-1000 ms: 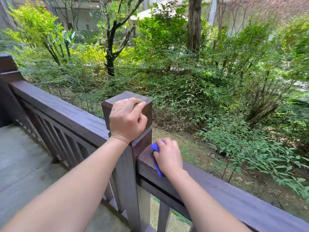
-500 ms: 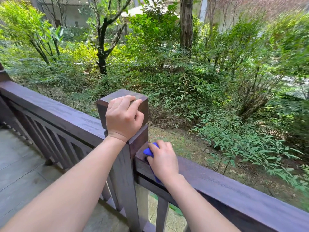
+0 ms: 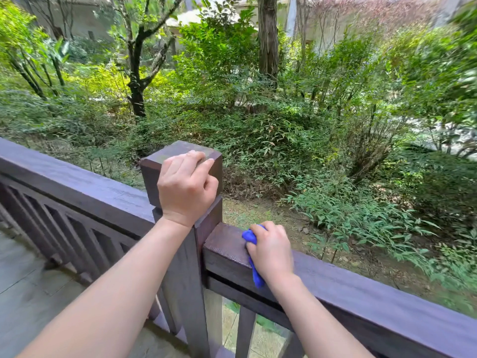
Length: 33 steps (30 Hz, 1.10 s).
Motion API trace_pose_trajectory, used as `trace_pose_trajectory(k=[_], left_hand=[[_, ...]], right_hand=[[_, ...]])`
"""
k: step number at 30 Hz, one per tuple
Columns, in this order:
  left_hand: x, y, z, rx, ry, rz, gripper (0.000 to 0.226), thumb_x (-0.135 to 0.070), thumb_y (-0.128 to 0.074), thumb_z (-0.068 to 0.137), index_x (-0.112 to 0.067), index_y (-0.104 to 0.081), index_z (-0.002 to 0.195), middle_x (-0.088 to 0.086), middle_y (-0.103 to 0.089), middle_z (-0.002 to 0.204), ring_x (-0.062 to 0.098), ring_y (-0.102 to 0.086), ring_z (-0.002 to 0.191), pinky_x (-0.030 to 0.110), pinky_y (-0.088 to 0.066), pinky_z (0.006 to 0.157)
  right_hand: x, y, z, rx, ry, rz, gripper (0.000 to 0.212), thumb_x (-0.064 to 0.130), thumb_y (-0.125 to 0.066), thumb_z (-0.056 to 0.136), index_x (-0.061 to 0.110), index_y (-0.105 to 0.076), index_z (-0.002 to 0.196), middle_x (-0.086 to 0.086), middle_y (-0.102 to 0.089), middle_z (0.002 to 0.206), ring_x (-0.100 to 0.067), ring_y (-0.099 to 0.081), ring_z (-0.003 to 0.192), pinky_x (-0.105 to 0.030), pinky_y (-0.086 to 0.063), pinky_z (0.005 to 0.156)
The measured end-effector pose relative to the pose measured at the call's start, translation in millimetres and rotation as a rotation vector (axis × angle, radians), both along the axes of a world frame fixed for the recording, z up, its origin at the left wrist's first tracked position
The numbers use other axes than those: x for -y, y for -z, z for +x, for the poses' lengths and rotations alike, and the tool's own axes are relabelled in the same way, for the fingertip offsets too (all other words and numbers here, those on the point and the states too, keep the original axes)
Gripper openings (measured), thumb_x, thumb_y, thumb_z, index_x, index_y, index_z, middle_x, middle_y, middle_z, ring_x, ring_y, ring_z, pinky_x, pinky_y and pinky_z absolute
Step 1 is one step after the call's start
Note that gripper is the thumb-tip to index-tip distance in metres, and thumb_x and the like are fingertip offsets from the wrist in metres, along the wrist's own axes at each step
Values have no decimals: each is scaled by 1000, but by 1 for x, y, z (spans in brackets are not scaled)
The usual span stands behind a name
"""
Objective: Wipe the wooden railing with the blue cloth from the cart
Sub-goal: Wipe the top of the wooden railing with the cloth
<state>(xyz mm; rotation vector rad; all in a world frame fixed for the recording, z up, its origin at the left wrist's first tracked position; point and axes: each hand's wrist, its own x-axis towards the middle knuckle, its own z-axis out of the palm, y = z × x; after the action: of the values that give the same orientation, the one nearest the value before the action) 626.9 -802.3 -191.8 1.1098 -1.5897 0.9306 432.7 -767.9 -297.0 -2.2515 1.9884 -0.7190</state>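
**A:** Where is the cloth at this moment?

**B:** The blue cloth (image 3: 254,257) is bunched under the right hand (image 3: 271,250), which is closed over it and presses it on the top of the wooden railing (image 3: 361,290), just beside the post (image 3: 180,161). The left hand (image 3: 187,187) is curled around the post cap and holds nothing else.

**A:** How should the wiping be done well?

**B:** I think the cloth should be spread flatter, so it covers the whole width of the rail. Then press evenly and draw it along the grain, away from the post, including the front edge. The corner at the post probably collects dust, so begin there.
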Motion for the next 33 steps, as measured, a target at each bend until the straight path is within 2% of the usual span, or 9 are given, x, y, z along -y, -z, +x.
trace_pose_trajectory(k=[6,9,14,21,24,27,29,33], left_hand=[[-4,-1,5,12,63,35,29,-8,-48,84,-13,-76,89,6,-76,103,30,-71,96,41,-54,84],[-6,-2,7,10,82,63,33,-11,-44,89,-12,-76,91,7,-75,104,30,-71,97,41,-54,86],[-7,-1,9,20,103,65,33,-12,-43,90,-11,-76,92,7,-75,106,30,-71,98,41,-54,86],[-3,2,6,4,34,49,31,-11,-44,88,-13,-74,93,7,-74,105,29,-68,98,41,-52,87],[-12,-2,2,-2,-31,166,28,-10,-50,81,-12,-73,94,7,-73,106,29,-67,98,41,-49,90],[-26,-16,-4,12,-98,380,32,-14,-52,76,-10,-73,99,9,-72,109,33,-67,97,43,-49,92],[-41,-25,-11,9,-137,503,38,-16,-53,74,-9,-71,107,12,-70,113,36,-65,100,47,-48,96],[-83,-30,-27,-76,-253,614,54,-23,-52,76,-11,-62,128,19,-61,127,38,-58,115,52,-43,103]], right_hand=[[12,-7,28,-37,-151,0,30,33,-60,77,23,-63,104,0,-60,102,-28,-49,98,-34,-43,84],[16,-19,21,-54,-108,-7,31,33,-60,72,24,-66,101,0,-63,94,-29,-54,92,-35,-48,79],[17,-37,13,13,-21,-27,28,31,-61,67,28,-68,94,1,-64,86,-27,-59,87,-34,-47,75],[16,-59,-2,25,-100,-81,29,32,-60,68,30,-68,95,3,-65,87,-25,-60,88,-34,-49,75],[16,-71,-14,18,-166,-103,28,31,-60,67,30,-68,94,3,-65,87,-24,-60,87,-33,-47,74],[13,-85,-28,55,-245,-125,28,29,-62,70,31,-69,97,1,-67,90,-24,-61,89,-35,-49,77],[9,-93,-38,83,-290,-143,29,28,-63,69,31,-70,98,1,-68,91,-24,-62,89,-35,-50,78],[2,-105,-50,114,-376,-156,29,29,-64,69,33,-70,97,2,-68,91,-24,-62,88,-34,-50,76]])
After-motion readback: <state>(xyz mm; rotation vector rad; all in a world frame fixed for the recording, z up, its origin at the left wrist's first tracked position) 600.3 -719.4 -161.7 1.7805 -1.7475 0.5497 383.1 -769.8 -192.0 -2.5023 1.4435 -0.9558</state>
